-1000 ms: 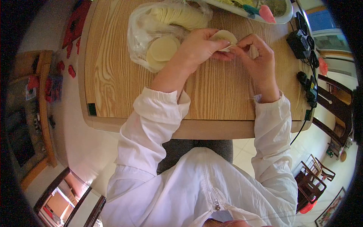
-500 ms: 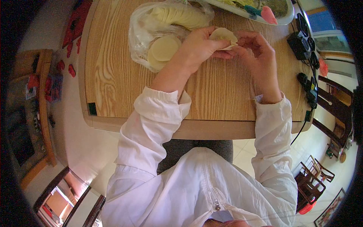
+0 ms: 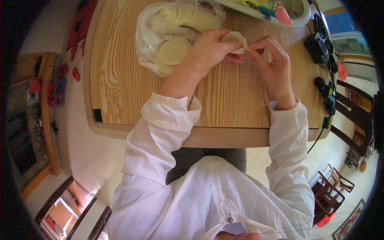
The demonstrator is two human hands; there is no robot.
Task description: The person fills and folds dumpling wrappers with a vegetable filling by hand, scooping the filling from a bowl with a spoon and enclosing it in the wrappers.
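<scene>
A thin, round, pale dough wrapper [image 3: 235, 39] is held up over the table's far part, its edge bent upward. My left hand [image 3: 212, 50] closes on its left side, the thumb over it and fingers beneath. The fingertips of my right hand [image 3: 273, 54] pinch the wrapper's right edge. What lies inside the wrapper is too small to make out. Left of my hands, a clear plastic bag [image 3: 149, 44] holds a fanned row of wrappers [image 3: 188, 18] and some flat round ones [image 3: 175, 52].
A tray [image 3: 306, 20] of greenish-yellow food stands at the far right, with a pink-and-teal utensil [image 3: 283, 16] at its edge. Black adapters and cables [image 3: 317, 48] lie along the right edge of the wooden table [image 3: 132, 100]. Dark chairs [image 3: 352, 120] stand beyond.
The fingers of my right hand have drawn together in a pinch at the wrapper's edge. The wrapper's right side is now folded more upright. My left hand has hardly moved.
</scene>
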